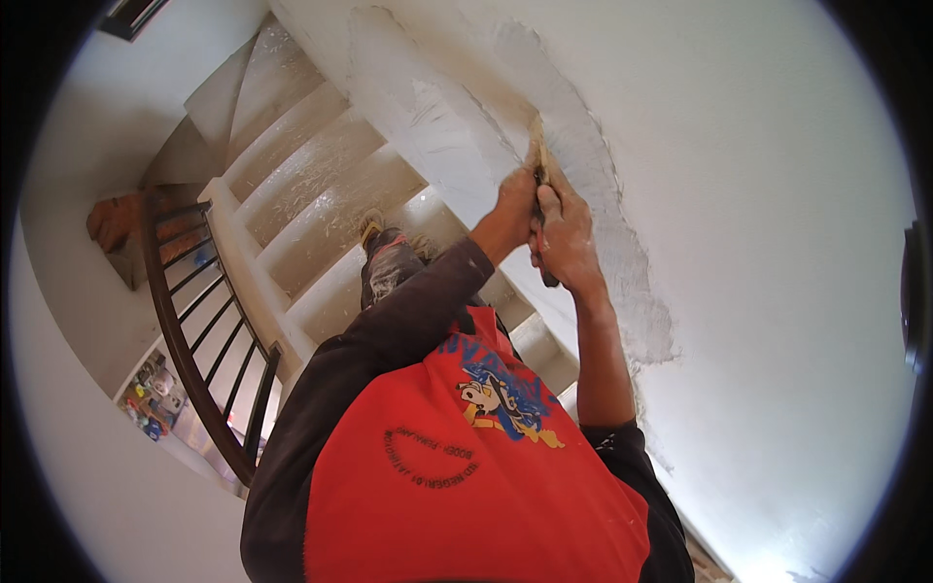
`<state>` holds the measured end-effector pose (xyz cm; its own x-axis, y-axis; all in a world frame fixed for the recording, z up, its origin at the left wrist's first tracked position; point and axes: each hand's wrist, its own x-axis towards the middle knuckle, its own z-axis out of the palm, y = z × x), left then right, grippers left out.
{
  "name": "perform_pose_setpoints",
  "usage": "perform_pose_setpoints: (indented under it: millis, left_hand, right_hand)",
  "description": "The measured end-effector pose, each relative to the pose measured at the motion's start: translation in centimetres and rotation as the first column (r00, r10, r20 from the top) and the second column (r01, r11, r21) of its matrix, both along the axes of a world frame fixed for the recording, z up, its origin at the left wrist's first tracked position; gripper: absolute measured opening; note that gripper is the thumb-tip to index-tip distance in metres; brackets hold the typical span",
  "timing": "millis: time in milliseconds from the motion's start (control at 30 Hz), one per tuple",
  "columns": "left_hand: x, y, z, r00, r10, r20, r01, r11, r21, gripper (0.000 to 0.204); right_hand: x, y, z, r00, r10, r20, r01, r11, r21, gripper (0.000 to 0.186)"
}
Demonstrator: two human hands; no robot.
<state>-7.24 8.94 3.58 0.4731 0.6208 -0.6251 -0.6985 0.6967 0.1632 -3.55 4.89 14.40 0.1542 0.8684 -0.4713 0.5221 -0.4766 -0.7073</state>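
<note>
Both of my hands are closed around a scraper with a dark handle and a narrow, dusty blade [535, 133]. My left hand [513, 206] wraps the tool from the left, close to the blade. My right hand [567, 236] grips the handle from the right, one finger stretched along toward the blade; the handle's dark butt pokes out below it. The blade's tip meets the white wall [768, 223] at a rough grey patch [637, 282] with ragged edges, where the surface coating is gone. Part of the handle is hidden by my fingers.
Stairs [321, 180] strewn with pale flakes climb to the upper left along the wall. My shoe [370, 225] rests on a step. A railing with a dark handrail [175, 330] borders the left side. Beyond it, assorted items [155, 394] lie on a lower level.
</note>
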Motion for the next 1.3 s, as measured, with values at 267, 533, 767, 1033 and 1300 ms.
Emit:
perform_pose_setpoints:
  millis: [267, 533, 767, 1033, 1300]
  left_hand:
    - [-0.2, 0.4, -2.9, 0.997, -0.036, 0.066, 0.033, 0.998, 0.055, 0.066]
    - [-1.4, 1.5, -1.6, 0.998, -0.012, 0.056, 0.008, 0.997, 0.082, 0.047]
    - [-2.2, 3.4, -0.2, 0.991, 0.07, -0.114, -0.066, 0.997, 0.031, 0.061]
    - [-3.5, 3.4, 2.0, 0.994, 0.022, -0.104, -0.021, 1.0, 0.006, 0.055]
    - [-3.2, 4.1, 0.8, 0.99, 0.142, 0.014, -0.142, 0.988, 0.052, 0.055]
  right_hand:
    - [0.2, 0.8, -2.0, 0.979, 0.091, 0.184, -0.098, 0.995, 0.031, 0.038]
    - [-0.5, 1.4, -2.4, 0.999, 0.038, 0.038, -0.04, 0.998, 0.041, 0.04]
    - [-1.5, 4.2, -1.1, 0.997, 0.066, 0.031, -0.066, 0.998, -0.01, 0.041]
    - [-2.5, 3.5, -0.1, 0.999, 0.053, 0.013, -0.053, 0.998, 0.026, 0.042]
    - [-3.2, 4.4, 0.5, 1.0, 0.01, -0.017, -0.01, 1.0, -0.011, 0.04]
